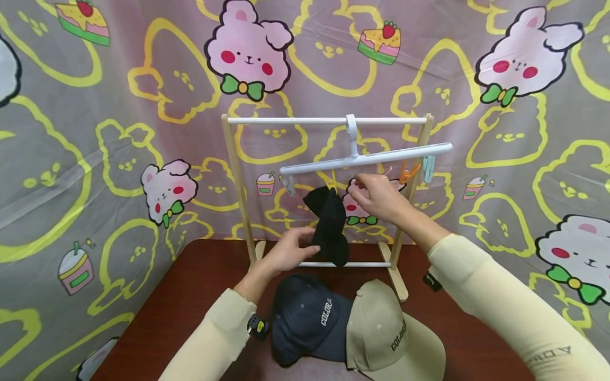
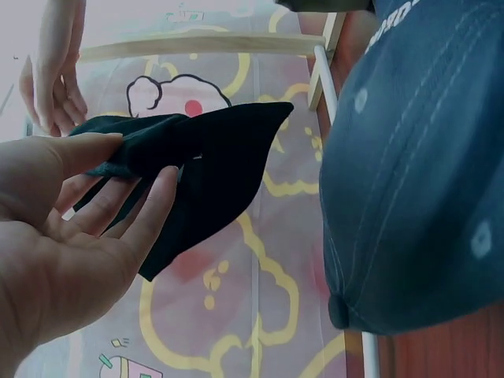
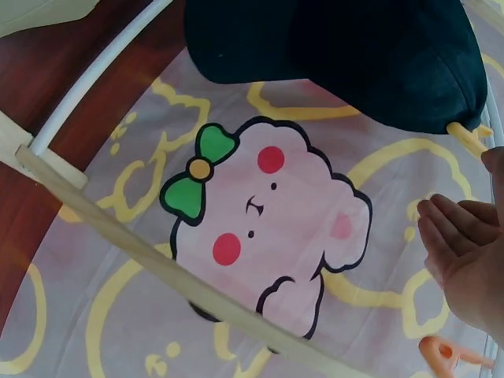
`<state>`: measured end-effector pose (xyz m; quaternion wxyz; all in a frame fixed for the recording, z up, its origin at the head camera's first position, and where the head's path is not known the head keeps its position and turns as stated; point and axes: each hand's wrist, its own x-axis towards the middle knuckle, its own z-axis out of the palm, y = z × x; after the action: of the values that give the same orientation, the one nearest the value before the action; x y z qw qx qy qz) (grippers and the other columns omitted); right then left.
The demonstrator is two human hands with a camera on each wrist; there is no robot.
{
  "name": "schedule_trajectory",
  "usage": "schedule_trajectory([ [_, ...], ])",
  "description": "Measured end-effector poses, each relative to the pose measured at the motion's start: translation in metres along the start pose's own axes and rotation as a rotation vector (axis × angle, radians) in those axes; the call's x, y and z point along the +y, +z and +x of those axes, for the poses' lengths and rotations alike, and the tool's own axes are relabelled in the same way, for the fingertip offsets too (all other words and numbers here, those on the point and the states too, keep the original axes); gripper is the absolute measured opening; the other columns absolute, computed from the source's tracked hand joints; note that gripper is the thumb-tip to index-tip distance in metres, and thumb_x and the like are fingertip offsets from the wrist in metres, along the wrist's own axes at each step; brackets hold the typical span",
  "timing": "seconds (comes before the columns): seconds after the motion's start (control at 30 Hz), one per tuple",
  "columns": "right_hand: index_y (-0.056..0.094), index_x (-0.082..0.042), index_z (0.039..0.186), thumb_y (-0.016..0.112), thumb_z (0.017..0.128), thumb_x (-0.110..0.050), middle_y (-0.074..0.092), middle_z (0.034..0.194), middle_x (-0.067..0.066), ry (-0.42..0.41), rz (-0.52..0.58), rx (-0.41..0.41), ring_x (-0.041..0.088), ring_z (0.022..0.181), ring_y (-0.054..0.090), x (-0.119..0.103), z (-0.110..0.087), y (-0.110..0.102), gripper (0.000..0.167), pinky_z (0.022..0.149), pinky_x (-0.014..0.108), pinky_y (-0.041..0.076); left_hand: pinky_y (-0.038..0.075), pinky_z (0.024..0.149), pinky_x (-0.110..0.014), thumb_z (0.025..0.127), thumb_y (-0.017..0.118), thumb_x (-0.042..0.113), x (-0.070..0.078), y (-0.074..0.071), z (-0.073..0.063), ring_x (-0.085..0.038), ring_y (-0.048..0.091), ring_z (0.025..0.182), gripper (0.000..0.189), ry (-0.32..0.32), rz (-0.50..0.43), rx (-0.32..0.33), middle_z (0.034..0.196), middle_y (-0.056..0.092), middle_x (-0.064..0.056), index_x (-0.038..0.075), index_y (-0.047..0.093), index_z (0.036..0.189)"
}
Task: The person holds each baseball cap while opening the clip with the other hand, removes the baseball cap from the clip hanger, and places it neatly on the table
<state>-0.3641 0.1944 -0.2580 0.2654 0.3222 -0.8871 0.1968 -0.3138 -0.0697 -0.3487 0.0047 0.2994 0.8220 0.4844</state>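
A black cap point(image 1: 331, 227) hangs from a yellow clothes clip point(image 1: 334, 180) under a pale blue hanger point(image 1: 367, 159). My left hand point(image 1: 293, 247) holds the cap's left side; in the left wrist view its thumb point(image 2: 98, 148) lies over the dark cloth, fingers beneath. Just right of the clip is my right hand point(image 1: 378, 197), fingers loosely bent and nothing in them. In the right wrist view, the thumb of that hand point(image 3: 472, 272) is close beside the yellow clip's end. The hanger hooks over the rack's top bar point(image 1: 286, 121) and tilts, left end lower.
On the dark red table point(image 1: 171, 312), a navy cap point(image 1: 305, 317) and a beige cap point(image 1: 381, 328) sit before the wood-framed rack point(image 1: 240, 185). More clips hang along the hanger, including an orange clip point(image 1: 409, 172) and a teal clip point(image 1: 428, 169). A patterned curtain point(image 1: 119, 211) stands behind.
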Motion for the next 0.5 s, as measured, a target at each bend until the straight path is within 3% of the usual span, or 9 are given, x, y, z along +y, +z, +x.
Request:
schedule_trajectory([
  [0.27,0.069,0.0,0.118,0.066,0.101,-0.025,0.075,0.102,0.014,0.023,0.109,-0.021,0.03,0.098,0.071,-0.003,0.025,0.007,0.03,0.087,0.05,0.055,0.054,0.095,-0.041,0.098,0.066,0.005,0.005,0.007,0.002,-0.026,0.067,0.111,0.026,0.056,0.044,-0.034,0.117,0.073,-0.011,0.004,0.069,0.124],
  [0.4,0.075,-0.004,0.104,0.068,0.1,-0.028,0.076,0.088,0.007,0.038,0.113,-0.048,0.02,0.08,0.072,-0.006,0.035,0.008,0.025,0.074,0.042,0.057,0.054,0.095,-0.041,0.098,0.066,0.005,0.005,0.009,0.004,-0.027,0.067,0.111,0.027,0.057,0.043,-0.033,0.117,0.073,-0.011,0.004,0.069,0.125],
  [0.5,0.072,-0.005,0.083,0.069,0.099,-0.031,0.066,0.068,0.004,0.04,0.084,-0.048,0.016,0.059,0.06,-0.011,0.039,0.011,0.03,0.057,0.035,0.048,0.054,0.095,-0.041,0.098,0.066,0.005,0.004,0.01,0.004,-0.025,0.068,0.11,0.028,0.053,0.034,-0.038,0.117,0.073,-0.01,0.005,0.069,0.126],
])
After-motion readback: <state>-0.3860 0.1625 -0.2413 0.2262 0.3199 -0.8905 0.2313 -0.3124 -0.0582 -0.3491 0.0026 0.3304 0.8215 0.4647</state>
